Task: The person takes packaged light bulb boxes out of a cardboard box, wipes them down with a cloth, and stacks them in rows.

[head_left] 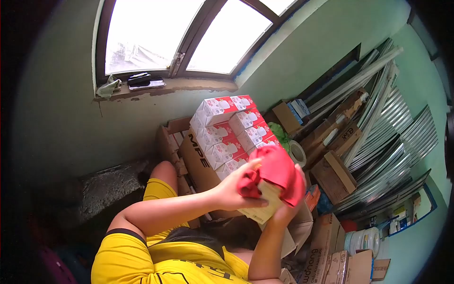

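Note:
In front of my chest, a red cloth (281, 169) is draped over a small pale box (270, 195) that is tilted. My left hand (235, 190) is closed on the near-left side of the box, with a bunched part of the cloth under its fingers. On the other side, my right hand (286, 212) grips the box low down, its fingers partly hidden by the cloth. Just behind the hands, several red-and-white boxes (226, 147) are stacked on a large brown carton (193, 155) marked MPE.
A window with a sill (189, 85) is ahead, with dark objects (145, 81) and a rag (109, 87) on it. Metal channels (402, 113) lean at the right among open cartons (333, 176). More cartons (326, 246) and a white coil (363, 242) sit lower right.

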Demonstrator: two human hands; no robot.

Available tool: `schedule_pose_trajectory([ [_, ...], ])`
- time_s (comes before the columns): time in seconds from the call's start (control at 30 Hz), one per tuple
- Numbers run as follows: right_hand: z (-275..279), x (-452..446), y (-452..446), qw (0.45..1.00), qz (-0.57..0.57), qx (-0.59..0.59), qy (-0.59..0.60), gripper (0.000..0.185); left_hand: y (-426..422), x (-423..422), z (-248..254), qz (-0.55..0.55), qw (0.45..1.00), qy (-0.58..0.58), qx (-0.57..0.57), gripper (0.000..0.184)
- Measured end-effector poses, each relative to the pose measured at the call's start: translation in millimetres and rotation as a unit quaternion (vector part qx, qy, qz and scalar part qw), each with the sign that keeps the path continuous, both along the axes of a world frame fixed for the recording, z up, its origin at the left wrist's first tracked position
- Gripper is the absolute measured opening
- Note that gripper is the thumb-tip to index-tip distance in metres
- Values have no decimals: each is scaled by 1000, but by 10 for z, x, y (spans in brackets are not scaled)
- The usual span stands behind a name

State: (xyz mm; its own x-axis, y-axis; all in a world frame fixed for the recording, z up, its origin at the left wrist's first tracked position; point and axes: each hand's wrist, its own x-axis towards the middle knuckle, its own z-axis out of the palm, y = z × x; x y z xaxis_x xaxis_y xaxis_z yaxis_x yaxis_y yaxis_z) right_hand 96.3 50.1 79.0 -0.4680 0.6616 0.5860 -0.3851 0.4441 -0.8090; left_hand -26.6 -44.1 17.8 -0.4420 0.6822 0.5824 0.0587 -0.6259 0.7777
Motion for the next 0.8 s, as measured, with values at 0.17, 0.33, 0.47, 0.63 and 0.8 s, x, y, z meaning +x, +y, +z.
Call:
schedule_pose_trajectory([
  [0.17, -35, 41, -298, 981, 64, 90, -157, 99, -84, -115, 98, 9, 995, -94, 22, 76],
  [0.33, -180, 58, -159, 998, 2, 13, -60, 97, -88, 85, -194, -55, 989, -121, 65, 77],
  [0.47, -188, 45, -144, 996, -38, -75, 13, 104, -61, 79, -290, -14, 993, 31, 111, 75],
  [0.63, -345, 136, -554, 993, 47, -6, -112, 105, -163, -123, -11, -49, 974, -198, 97, 59],
  [0.8, -464, 136, -496, 999, -1, -32, -39, 100, -222, 13, -112, -58, 989, -123, 59, 52],
])
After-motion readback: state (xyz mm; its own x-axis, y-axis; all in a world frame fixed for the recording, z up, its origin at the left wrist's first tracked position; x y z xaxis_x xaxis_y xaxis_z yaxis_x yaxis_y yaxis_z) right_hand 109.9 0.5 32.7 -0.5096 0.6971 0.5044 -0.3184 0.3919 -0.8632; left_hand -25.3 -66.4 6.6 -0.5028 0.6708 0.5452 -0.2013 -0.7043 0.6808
